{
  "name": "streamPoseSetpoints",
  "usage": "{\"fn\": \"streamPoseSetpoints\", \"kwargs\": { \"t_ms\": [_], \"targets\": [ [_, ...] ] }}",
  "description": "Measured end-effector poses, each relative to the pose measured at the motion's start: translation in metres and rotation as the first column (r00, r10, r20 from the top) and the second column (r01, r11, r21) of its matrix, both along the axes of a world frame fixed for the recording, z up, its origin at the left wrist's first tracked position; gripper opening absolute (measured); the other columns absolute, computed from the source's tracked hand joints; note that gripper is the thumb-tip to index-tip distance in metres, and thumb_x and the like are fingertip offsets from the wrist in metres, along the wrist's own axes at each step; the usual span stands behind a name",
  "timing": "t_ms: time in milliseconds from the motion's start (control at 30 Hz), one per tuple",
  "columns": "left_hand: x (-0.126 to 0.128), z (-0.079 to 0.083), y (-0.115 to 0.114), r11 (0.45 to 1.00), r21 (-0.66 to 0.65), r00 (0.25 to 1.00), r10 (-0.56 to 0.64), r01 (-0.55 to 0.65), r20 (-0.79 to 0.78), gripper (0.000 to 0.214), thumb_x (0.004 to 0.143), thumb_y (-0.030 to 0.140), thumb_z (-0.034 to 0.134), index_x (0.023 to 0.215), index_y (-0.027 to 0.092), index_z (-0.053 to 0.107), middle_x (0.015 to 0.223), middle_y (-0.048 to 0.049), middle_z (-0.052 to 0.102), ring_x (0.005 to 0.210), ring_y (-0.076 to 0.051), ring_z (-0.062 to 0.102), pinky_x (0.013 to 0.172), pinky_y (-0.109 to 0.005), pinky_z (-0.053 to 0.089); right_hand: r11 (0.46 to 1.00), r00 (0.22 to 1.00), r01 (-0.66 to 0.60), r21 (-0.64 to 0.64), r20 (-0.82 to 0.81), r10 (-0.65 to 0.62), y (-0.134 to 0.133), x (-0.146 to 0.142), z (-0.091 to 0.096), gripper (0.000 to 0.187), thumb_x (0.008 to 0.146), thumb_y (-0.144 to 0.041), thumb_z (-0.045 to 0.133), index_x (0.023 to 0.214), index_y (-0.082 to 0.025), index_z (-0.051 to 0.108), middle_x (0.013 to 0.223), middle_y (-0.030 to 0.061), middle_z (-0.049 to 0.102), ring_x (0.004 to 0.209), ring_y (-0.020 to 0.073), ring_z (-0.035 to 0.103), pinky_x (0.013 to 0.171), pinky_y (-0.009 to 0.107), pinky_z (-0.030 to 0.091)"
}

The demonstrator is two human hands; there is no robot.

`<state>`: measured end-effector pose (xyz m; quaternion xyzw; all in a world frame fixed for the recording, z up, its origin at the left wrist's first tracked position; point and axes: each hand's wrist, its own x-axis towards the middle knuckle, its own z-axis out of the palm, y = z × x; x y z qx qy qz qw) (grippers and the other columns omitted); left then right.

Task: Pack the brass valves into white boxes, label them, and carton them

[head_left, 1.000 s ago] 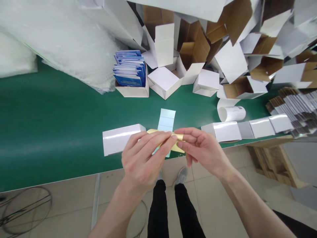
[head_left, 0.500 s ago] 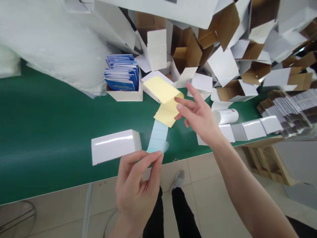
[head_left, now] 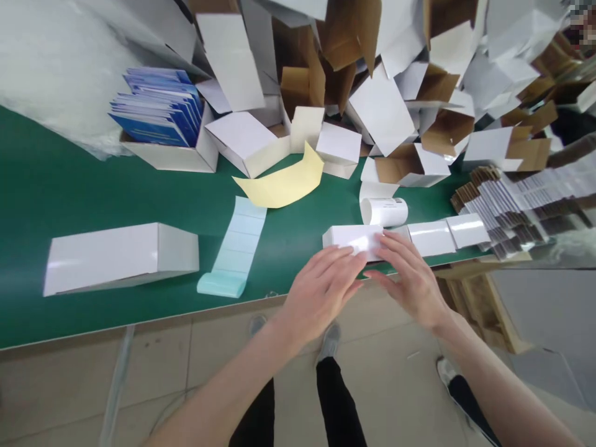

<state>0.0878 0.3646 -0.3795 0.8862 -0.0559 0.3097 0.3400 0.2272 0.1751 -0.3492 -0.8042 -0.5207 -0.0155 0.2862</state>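
Note:
My left hand (head_left: 321, 288) and my right hand (head_left: 407, 279) reach side by side to a small white folded box (head_left: 351, 237) at the near edge of the green table (head_left: 69, 186). The fingers of both hands are stretched out and rest on the box's near side, with nothing gripped. A strip of pale blue labels (head_left: 233, 251) lies flat to the left of my hands, its near end curled. Behind it a yellow backing strip (head_left: 282, 185) lies loose on the table. A long white closed box (head_left: 118, 256) lies further left.
A row of flat white boxes (head_left: 447, 233) runs right from my hands, beside a white label roll (head_left: 384, 211). A carton of blue booklets (head_left: 158, 112) stands at the back left. Open white and brown cartons (head_left: 372, 93) are piled along the back. Another person's shoe (head_left: 447, 372) shows lower right.
My right hand let go of the yellow backing strip, which now lies on the table. My left hand released the blue labels. Both hands moved right onto the small white box.

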Motion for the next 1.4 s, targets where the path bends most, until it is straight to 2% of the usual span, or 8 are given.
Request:
{"fn": "streamPoseSetpoints", "kwargs": {
  "t_ms": [133,300,500,700,900,1133,1267,1400],
  "targets": [
    [0.02,-0.029,-0.014,0.992,0.074,0.994,0.093,-0.097,0.058,0.056,0.094,0.018,0.07,0.144,0.022,0.045,0.124,-0.0094,0.074,0.122,-0.024,0.068,0.106,-0.047,0.058,0.993,1.0,-0.027,0.113,0.011,0.026,-0.003,0.007,-0.024,0.033,0.094,-0.018,0.072,0.126,-0.025,0.067,0.133,0.0099,0.07,0.131,0.0288,0.061,0.113,0.058,0.051],
    [0.015,-0.051,-0.019,0.977,0.018,0.972,0.212,-0.215,0.1,0.057,0.087,0.017,0.078,0.135,0.025,0.048,0.111,-0.0033,0.079,0.11,-0.022,0.074,0.103,-0.046,0.06,0.972,1.0,-0.023,0.234,0.02,0.019,-0.003,0.0,-0.049,0.037,0.09,-0.019,0.077,0.124,-0.03,0.069,0.127,0.0067,0.072,0.124,0.0277,0.065,0.112,0.057,0.053],
    [0.016,-0.052,-0.023,0.962,0.019,0.96,0.272,-0.274,0.073,0.059,0.088,0.021,0.078,0.137,0.028,0.045,0.101,0.0004,0.08,0.099,-0.021,0.077,0.1,-0.047,0.061,0.933,0.999,0.02,0.358,0.029,-0.033,0.002,0.002,-0.076,0.045,0.086,-0.02,0.082,0.123,-0.04,0.067,0.122,-0.0005,0.074,0.12,0.0277,0.066,0.114,0.061,0.05],
    [0.017,-0.05,-0.028,0.957,-0.029,0.951,0.289,-0.287,0.11,0.067,0.085,0.013,0.08,0.141,0.025,0.044,0.103,0.0003,0.08,0.101,-0.019,0.076,0.104,-0.046,0.059,0.934,0.994,-0.055,0.352,0.109,0.017,0.002,0.01,-0.076,0.048,0.084,-0.022,0.083,0.124,-0.04,0.065,0.119,-0.0007,0.075,0.115,0.0273,0.067,0.115,0.062,0.048],
    [0.014,-0.052,-0.031,0.95,-0.029,0.947,0.312,-0.31,0.083,0.047,0.089,0.017,0.076,0.13,0.024,0.052,0.103,-0.0015,0.079,0.104,-0.02,0.075,0.101,-0.047,0.06,0.939,0.986,-0.09,0.331,0.163,0.037,-0.003,0.009,-0.074,0.054,0.085,-0.019,0.081,0.131,-0.039,0.062,0.124,0.0013,0.074,0.119,0.0284,0.065,0.116,0.064,0.047],
    [0.018,-0.069,-0.032,0.951,-0.057,0.94,0.31,-0.305,0.141,0.045,0.092,0.015,0.072,0.128,0.027,0.048,0.104,0.0,0.077,0.099,-0.019,0.075,0.101,-0.049,0.06,0.923,0.981,-0.068,0.378,0.192,-0.006,0.001,0.008,-0.093,0.052,0.088,-0.021,0.076,0.133,-0.04,0.059,0.128,0.0013,0.07,0.124,0.0281,0.06,0.114,0.062,0.049],
    [0.02,-0.059,-0.034,0.956,-0.084,0.942,0.291,-0.281,0.167,0.05,0.088,0.01,0.074,0.129,0.027,0.049,0.104,0.0,0.076,0.099,-0.018,0.073,0.103,-0.049,0.058,0.923,0.979,-0.069,0.378,0.201,-0.009,0.003,0.009,-0.096,0.05,0.088,-0.021,0.075,0.132,-0.039,0.059,0.128,0.0017,0.07,0.125,0.0283,0.06,0.114,0.062,0.047],
    [0.008,-0.022,-0.035,0.939,-0.137,0.947,0.32,-0.315,0.02,0.04,0.086,0.014,0.078,0.12,0.025,0.059,0.112,-0.0039,0.066,0.11,-0.02,0.066,0.102,-0.045,0.057,0.942,0.989,-0.056,0.332,0.15,0.006,0.0,0.009,-0.092,0.047,0.089,-0.023,0.074,0.13,-0.041,0.059,0.13,0.0013,0.069,0.126,0.0292,0.06,0.114,0.063,0.047]
  ]
}}
